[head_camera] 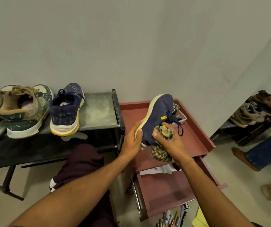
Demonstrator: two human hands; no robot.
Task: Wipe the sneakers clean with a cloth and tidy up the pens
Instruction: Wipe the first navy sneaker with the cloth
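Observation:
My left hand (132,138) grips a navy sneaker (157,115) by its white and yellow sole, holding it tilted above the red cabinet top (195,136). My right hand (169,143) holds a bunched tan patterned cloth (163,131) against the sneaker's side, and the cloth's loose end hangs below the hand. The matching navy sneaker (66,112) stands on the black shoe rack (98,108), beside two green and tan sneakers (25,112). Several pens (174,217) lie loose on the floor in front of the open red drawer (167,189).
A clear plastic box (181,117) with small items sits at the back of the cabinet top. White paper (156,169) lies in the drawer. Yellow sheets (200,218) lie by the pens. At the right a mirror (254,115) reflects shoes and a jeans-clad leg.

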